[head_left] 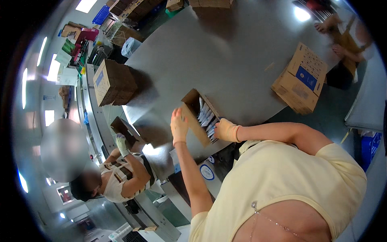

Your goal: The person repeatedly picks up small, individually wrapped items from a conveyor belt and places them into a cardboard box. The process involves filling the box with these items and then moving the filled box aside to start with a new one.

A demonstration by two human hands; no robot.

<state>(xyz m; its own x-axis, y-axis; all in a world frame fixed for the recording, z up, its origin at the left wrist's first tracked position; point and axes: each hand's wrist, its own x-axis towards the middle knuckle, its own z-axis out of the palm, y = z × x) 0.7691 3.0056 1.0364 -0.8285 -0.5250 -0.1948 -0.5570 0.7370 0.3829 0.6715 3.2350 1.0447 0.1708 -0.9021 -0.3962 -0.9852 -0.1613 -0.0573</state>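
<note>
An open cardboard box [195, 128] stands on the grey metal table near my body, tilted in the picture. White and bluish packets [206, 116] are packed in a row inside it. My left hand [179, 126], in a pale glove, is raised at the box's left side with its fingers stretched out and nothing in them. At the box's right wall, my right hand [226, 130], in a similar glove with an orange cuff, has its fingers curled over the rim, close to the packets. Its fingertips are partly hidden.
Flattened cartons [300, 78] lie stacked at the table's right edge. A bundle of cartons [115, 82] stands at the left. A co-worker's gloved hand [121, 144] is at another open box [125, 131]; another person's hands [328, 24] show at the far right.
</note>
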